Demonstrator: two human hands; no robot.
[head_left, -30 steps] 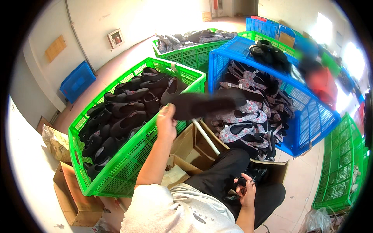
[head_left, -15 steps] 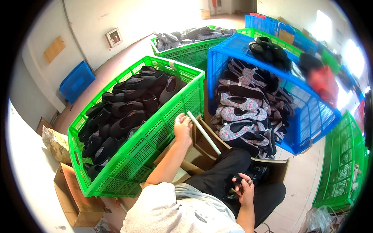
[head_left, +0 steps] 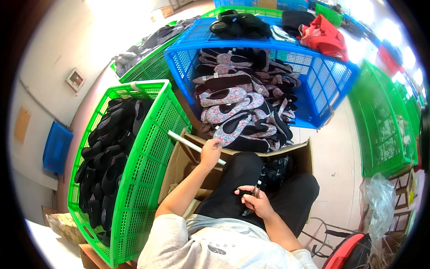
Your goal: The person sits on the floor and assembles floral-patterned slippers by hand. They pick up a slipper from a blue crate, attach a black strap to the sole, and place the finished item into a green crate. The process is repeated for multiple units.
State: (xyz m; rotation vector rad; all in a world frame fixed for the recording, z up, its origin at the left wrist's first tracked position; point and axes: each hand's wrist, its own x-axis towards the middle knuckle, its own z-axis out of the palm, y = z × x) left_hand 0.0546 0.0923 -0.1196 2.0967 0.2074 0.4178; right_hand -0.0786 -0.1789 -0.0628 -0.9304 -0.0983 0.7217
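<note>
Hard to make out: small dark tool (head_left: 254, 193) in right hand (head_left: 255, 202), mostly hidden by curled fingers clenched round it, resting on lap. Dark bundle (head_left: 274, 171) behind knee, half hidden by black trousers, kind unclear. Cardboard box (head_left: 188, 157) partly covered by left forearm and legs, contents not visible. Far crates cut off at upper rim and blurred by glare.

Left hand (head_left: 210, 152) over box, fingers grasping white rod (head_left: 193, 146) near its lower end; rod slanting up-left from hand toward green crate (head_left: 148, 152), upper tip just beside crate wall.

Green crate left of box, filled with black shoes (head_left: 107, 157) stacked in rows. Blue crate (head_left: 322, 85) beyond box, tilted toward it, holding floral and dark slippers (head_left: 237, 107) spilling to front edge. More black shoes (head_left: 237, 23) and red cloth (head_left: 324, 36) on top of blue crate. Another green crate (head_left: 380, 121) right of box, contents unclear. Clear plastic bag (head_left: 380, 201) beside it.
</note>
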